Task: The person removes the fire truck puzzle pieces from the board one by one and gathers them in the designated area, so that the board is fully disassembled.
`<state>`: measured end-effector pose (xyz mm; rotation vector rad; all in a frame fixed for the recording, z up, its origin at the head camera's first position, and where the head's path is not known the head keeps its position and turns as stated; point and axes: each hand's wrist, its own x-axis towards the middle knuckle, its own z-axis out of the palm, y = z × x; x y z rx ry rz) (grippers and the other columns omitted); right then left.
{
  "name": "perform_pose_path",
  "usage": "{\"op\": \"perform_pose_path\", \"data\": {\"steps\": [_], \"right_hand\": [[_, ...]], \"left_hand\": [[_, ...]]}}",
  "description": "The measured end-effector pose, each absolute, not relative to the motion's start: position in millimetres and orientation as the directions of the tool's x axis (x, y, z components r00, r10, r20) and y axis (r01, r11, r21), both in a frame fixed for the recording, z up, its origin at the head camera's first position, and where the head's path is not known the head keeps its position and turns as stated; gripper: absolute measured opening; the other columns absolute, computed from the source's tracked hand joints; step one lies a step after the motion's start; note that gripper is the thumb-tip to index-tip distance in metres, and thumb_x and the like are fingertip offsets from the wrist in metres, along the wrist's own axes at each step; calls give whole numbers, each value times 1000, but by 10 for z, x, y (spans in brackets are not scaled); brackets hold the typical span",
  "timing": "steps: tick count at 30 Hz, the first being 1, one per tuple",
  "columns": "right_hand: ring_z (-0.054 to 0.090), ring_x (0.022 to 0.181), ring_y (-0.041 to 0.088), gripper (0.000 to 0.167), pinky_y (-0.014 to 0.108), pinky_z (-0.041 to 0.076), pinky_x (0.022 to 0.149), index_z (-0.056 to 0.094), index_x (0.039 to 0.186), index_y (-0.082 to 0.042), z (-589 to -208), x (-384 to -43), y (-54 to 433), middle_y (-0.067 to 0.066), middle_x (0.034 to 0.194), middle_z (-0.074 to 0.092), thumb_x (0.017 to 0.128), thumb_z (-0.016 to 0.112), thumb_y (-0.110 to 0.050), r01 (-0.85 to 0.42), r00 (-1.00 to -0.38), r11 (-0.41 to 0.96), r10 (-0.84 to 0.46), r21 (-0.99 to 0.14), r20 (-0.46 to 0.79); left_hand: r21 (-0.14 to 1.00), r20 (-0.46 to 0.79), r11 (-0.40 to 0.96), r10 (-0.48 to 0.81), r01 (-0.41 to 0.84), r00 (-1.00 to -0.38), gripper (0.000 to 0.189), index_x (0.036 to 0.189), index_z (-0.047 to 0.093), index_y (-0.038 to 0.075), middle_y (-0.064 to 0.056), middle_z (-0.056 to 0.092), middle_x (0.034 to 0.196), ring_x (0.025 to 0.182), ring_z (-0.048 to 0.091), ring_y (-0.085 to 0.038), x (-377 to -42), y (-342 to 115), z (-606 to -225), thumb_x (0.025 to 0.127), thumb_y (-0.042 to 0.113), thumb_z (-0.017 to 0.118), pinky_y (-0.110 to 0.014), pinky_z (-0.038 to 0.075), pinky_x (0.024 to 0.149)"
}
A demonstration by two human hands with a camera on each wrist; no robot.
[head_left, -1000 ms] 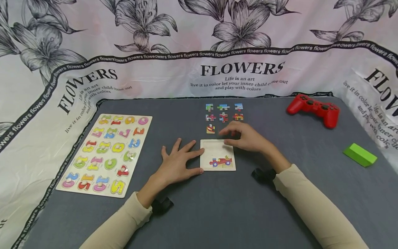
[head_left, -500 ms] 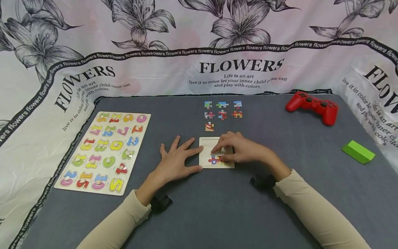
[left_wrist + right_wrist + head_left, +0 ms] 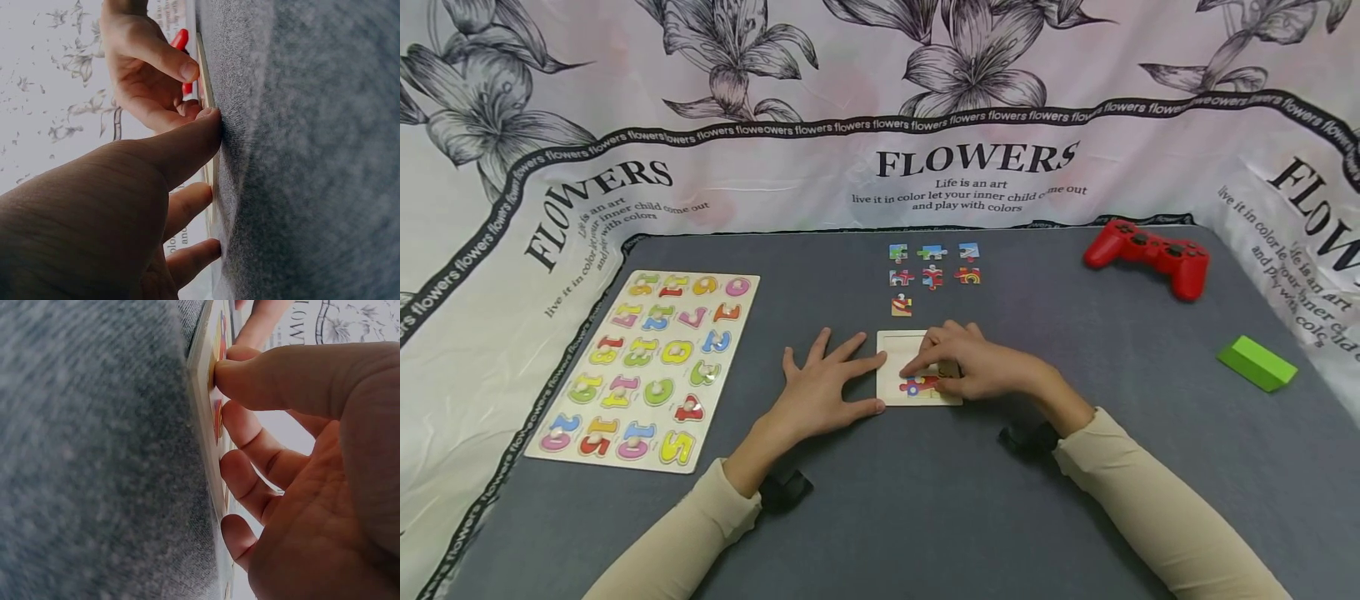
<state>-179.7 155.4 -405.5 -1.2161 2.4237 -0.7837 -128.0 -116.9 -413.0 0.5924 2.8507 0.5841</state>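
Note:
A small pale wooden puzzle tray [image 3: 891,340] lies in front of me, with joined jigsaw pieces [image 3: 917,386] of a red vehicle along its near side. My left hand [image 3: 820,387] is spread flat at the tray's left edge, index finger and thumb touching it. Over the tray, my right hand [image 3: 981,362] bends its fingers down, thumb and index finger on the joined pieces. In the right wrist view the thumb [image 3: 250,378] presses against a piece, beside the index fingertip. The hand hides part of the picture. Several loose jigsaw pieces [image 3: 932,276] lie in rows beyond the tray.
At left lies a wooden number board [image 3: 688,379] with colourful numerals. A red game controller [image 3: 1150,257] is at the back right, with a green block [image 3: 1257,363] nearer on that side. A floral-print sheet [image 3: 775,179] rises behind the grey table surface [image 3: 880,500].
My right hand has moved from the tray's far right corner down onto the joined pieces, then slightly shifted there. My left hand stays at the tray edge. The loose pieces have not moved.

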Motion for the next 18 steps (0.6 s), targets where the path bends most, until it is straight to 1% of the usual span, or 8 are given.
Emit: {"op": "perform_pose_path", "data": {"steps": [6, 18], "right_hand": [[41, 91, 19, 40, 38, 23, 78, 75, 123, -29, -4046, -1799, 1547, -5, 103, 59, 92, 65, -5, -626, -592, 492, -805, -606, -42], [42, 91, 18, 42, 38, 23, 77, 74, 122, -31, -4053, -1803, 1556, -7, 102, 60, 91, 67, -4, -606, -593, 487, -804, -629, -51]], "left_hand": [[416, -93, 843, 413, 342, -906, 68, 150, 51, 35, -3, 33, 167, 157, 10, -47, -1281, -1168, -4119, 89, 54, 73, -86, 1, 108], [413, -100, 846, 410, 337, -907, 68, 150, 51, 36, -3, 33, 167, 157, 10, -47, -1279, -1170, -4125, 89, 55, 73, -86, 1, 108]]}}
